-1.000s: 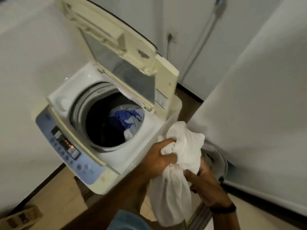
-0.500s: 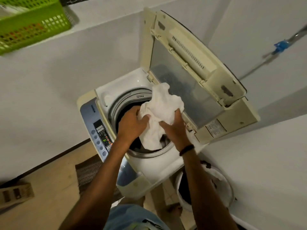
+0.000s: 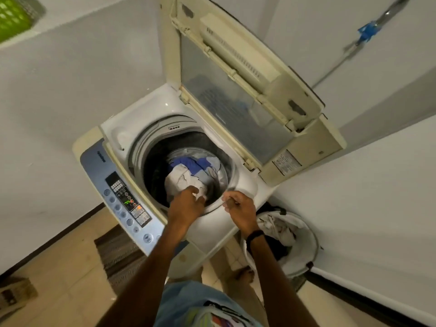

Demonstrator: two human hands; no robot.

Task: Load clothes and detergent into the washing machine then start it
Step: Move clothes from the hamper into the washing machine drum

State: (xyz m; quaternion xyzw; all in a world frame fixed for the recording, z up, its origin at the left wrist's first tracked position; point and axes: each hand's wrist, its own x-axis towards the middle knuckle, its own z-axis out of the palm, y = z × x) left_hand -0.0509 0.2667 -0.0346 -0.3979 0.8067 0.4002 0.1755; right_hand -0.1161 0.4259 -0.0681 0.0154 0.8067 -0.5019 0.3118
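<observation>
The washing machine (image 3: 146, 128), a white top-loader, stands mid-frame with its yellowed lid (image 3: 236, 95) raised toward the upper right. Down in the dark drum (image 3: 160, 166) lie a crumpled white cloth (image 3: 180, 180) and a blue cloth (image 3: 195, 163). The left hand (image 3: 188, 205) reaches over the near rim, fingers bent at the white cloth's edge; whether it grips the cloth I cannot tell. The right hand (image 3: 240, 210), with a black wristband (image 3: 254, 234), hovers just beside it over the rim, loosely curled and holding nothing. On the pale blue control panel (image 3: 113, 185) at the left, green digits glow, but its lettering is too blurred to read, as is the sticker (image 3: 286, 162) on the lid. A round laundry basket (image 3: 312, 237) with clothes sits at the lower right.
</observation>
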